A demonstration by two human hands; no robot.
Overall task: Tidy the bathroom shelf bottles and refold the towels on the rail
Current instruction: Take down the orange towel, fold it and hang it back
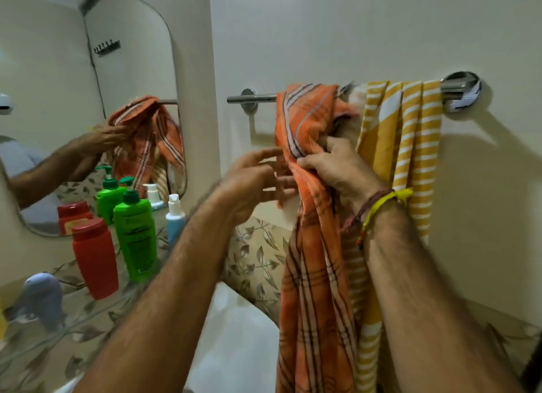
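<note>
Cream bathroom wall carries a chrome towel rail (255, 98), fixed by round mounts at both ends. Orange checked towel (308, 216) hangs bunched over the rail near its middle; yellow striped towel (410, 146) hangs just right of it, touching.

Right hand (337, 167), below the rail, fingers curled and pinching a fold of the orange towel; coloured threads (378, 205) around the wrist. Left hand (258, 181), left of the orange towel, fingers spread and relaxed, tips at the cloth edge, gripping nothing.

Left of the rail: mirror (88, 70) reflecting the hands and the orange towel. Below it, a leaf-patterned shelf (96, 313) with a red bottle (95, 257), green bottle (136, 237) and white-and-blue pump bottle (175, 219), all upright.

Blue-grey object (44, 296) at the shelf's near end is blurred, unidentified. Towel bottoms are cut off by the frame.
</note>
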